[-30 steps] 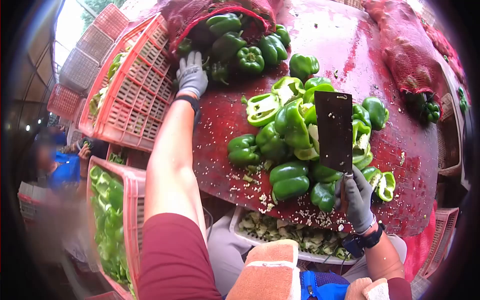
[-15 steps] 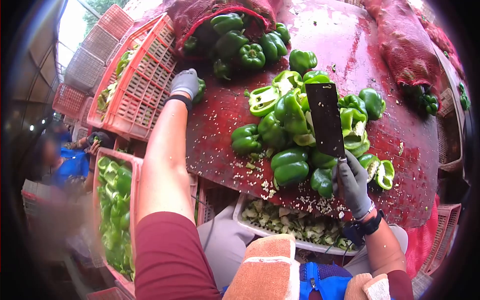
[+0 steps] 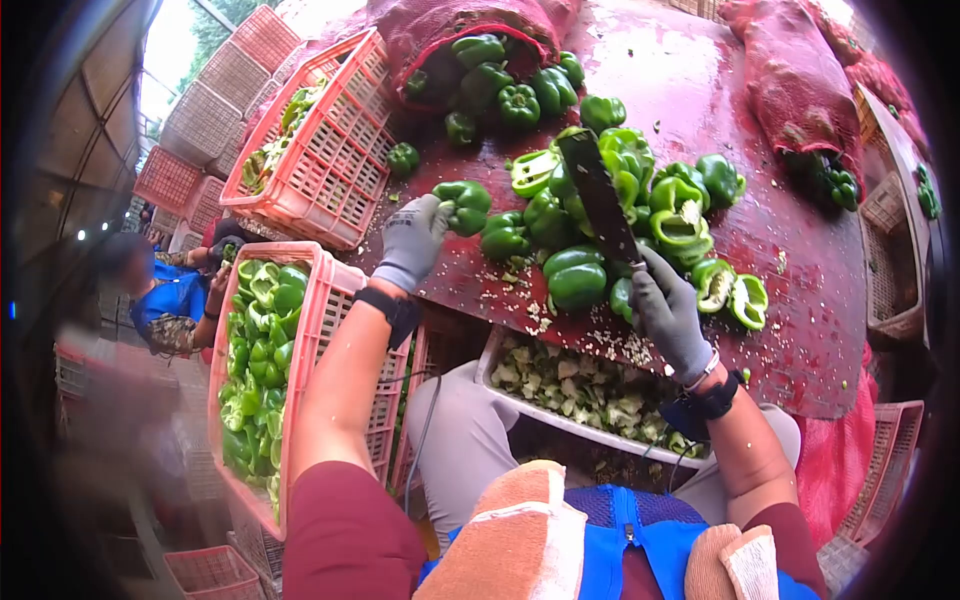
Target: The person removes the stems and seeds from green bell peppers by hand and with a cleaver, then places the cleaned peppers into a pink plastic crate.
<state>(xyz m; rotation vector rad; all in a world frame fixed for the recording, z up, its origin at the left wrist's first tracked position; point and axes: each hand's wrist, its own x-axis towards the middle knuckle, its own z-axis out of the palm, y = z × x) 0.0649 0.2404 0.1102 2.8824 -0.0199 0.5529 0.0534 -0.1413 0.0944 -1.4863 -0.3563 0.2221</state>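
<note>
One pepper (image 3: 466, 207), over the bench (image 3: 800, 325), was probably light, crisp and slick, best held round its shoulders; left fingers (image 3: 434, 214) were closed on one end, right fingers (image 3: 650, 298) round the cleaver (image 3: 598, 200).

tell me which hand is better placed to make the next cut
Right, most likely. The gray-gloved right hand grips the dark, broad-bladed metal cleaver by its handle, while the gray-gloved left hand holds a glossy, rounded green bell pepper, so the left seems better suited to steadying.
</note>
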